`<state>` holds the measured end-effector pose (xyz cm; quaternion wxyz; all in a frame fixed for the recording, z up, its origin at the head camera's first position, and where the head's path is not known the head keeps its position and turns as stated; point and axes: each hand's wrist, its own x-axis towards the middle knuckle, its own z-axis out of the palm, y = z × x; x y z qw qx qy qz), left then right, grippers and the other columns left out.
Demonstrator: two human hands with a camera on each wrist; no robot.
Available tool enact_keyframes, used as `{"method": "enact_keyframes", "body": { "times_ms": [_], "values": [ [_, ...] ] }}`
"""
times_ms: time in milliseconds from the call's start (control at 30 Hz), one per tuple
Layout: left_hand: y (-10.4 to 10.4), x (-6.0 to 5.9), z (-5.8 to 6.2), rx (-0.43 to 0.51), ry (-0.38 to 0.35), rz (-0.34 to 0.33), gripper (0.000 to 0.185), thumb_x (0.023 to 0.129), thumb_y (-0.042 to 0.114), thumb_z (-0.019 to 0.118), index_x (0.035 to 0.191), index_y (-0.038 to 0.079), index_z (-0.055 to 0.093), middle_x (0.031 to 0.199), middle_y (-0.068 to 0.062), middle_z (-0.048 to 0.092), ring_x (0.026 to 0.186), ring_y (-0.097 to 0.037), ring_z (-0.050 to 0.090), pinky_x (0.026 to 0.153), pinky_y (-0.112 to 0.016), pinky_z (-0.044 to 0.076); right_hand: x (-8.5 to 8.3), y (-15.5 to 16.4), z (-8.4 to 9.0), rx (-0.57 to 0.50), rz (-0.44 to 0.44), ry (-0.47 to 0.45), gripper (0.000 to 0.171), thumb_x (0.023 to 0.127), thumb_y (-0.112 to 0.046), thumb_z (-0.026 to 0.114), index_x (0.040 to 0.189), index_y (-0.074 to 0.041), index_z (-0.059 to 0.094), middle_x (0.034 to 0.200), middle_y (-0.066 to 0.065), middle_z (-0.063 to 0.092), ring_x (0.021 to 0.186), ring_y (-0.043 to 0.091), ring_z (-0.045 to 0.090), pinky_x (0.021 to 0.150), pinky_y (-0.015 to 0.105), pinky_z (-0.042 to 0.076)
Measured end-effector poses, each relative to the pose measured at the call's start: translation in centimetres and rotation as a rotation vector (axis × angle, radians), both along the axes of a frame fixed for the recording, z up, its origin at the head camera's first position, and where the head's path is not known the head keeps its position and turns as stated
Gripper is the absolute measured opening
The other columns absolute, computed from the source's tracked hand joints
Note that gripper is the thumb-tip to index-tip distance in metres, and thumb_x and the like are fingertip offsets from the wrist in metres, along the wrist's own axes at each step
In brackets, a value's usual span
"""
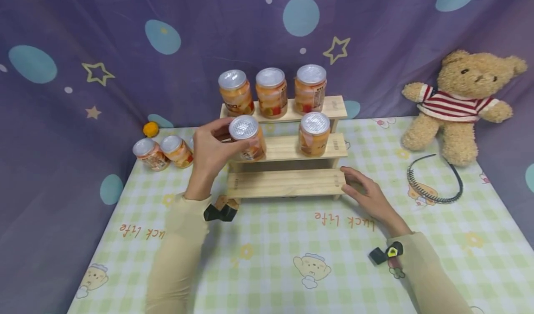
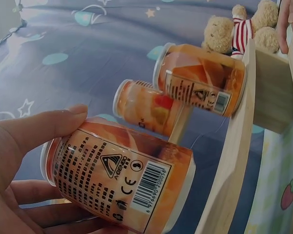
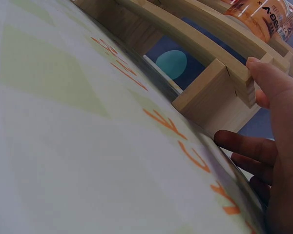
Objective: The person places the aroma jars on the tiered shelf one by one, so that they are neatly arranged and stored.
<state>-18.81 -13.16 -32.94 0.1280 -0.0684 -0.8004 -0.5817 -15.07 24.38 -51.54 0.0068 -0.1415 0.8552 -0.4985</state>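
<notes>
A three-step wooden shelf [image 1: 288,183] stands on the checked tablecloth. Three orange fruit jars [image 1: 271,91] with silver lids line its top step, and one jar [image 1: 314,133] stands on the right of the middle step. My left hand [image 1: 210,149] grips another jar [image 1: 247,137] at the left end of the middle step; the left wrist view shows this jar [image 2: 119,180] between thumb and fingers, beside the shelf edge [image 2: 234,146]. My right hand [image 1: 367,193] rests against the right end of the bottom step, thumb on the wood [image 3: 212,90], fingers loosely spread.
Two more jars [image 1: 162,153] lie or stand at the table's left back, near a small orange ball [image 1: 150,129]. A teddy bear [image 1: 460,103] sits at the back right, with a black headband [image 1: 435,179] before it. A starry purple cloth [image 1: 125,40] hangs behind.
</notes>
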Motion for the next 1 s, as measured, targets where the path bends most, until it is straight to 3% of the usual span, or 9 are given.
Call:
{"method": "enact_keyframes", "body": {
  "times_ms": [133,233,533,767,1000],
  "values": [
    [0.9,-0.3,-0.2,0.020,-0.030,-0.013,0.056,0.064,0.014,0.095,0.115,0.005,0.073,0.106,-0.019,0.075,0.080,-0.004,0.072,0.071,-0.019,0.059,0.1,-0.1,0.1,0.003,-0.002,-0.004,0.053,0.101,-0.019,0.060,0.151,-0.020,0.044,0.137,0.012,0.063,0.120,-0.011,0.052,0.114,0.046,0.036],
    [1.6,-0.6,-0.3,0.021,-0.052,-0.017,0.058,0.064,0.016,0.095,0.116,0.005,0.073,0.106,-0.018,0.075,0.082,-0.007,0.072,0.072,-0.020,0.059,0.1,-0.1,0.1,0.007,-0.004,-0.005,0.053,0.101,-0.019,0.060,0.151,-0.020,0.044,0.137,0.013,0.064,0.120,-0.011,0.052,0.114,0.048,0.036],
    [3.5,-1.4,-0.9,0.011,-0.096,-0.015,0.063,0.064,0.018,0.095,0.121,0.005,0.071,0.111,-0.016,0.075,0.097,-0.018,0.072,0.080,-0.021,0.059,0.1,-0.1,0.0,0.019,-0.007,0.008,0.052,0.101,-0.019,0.060,0.151,-0.019,0.045,0.137,0.013,0.064,0.119,-0.014,0.051,0.113,0.032,0.038],
    [4.5,-2.1,-1.4,-0.009,-0.068,-0.024,0.059,0.065,0.016,0.095,0.117,0.002,0.072,0.108,-0.018,0.075,0.097,-0.025,0.074,0.079,-0.024,0.060,0.1,-0.1,0.0,0.019,-0.003,0.006,0.052,0.101,-0.020,0.060,0.151,-0.020,0.044,0.137,0.013,0.063,0.120,-0.013,0.051,0.113,0.034,0.038],
    [5.0,-2.6,-1.9,-0.017,-0.088,-0.012,0.061,0.065,0.017,0.095,0.119,0.001,0.071,0.110,-0.018,0.075,0.097,-0.024,0.073,0.081,-0.024,0.059,0.0,-0.1,0.0,0.007,0.002,0.013,0.052,0.101,-0.018,0.060,0.151,-0.018,0.045,0.138,0.014,0.063,0.119,-0.014,0.051,0.108,0.013,0.035]
  ]
}}
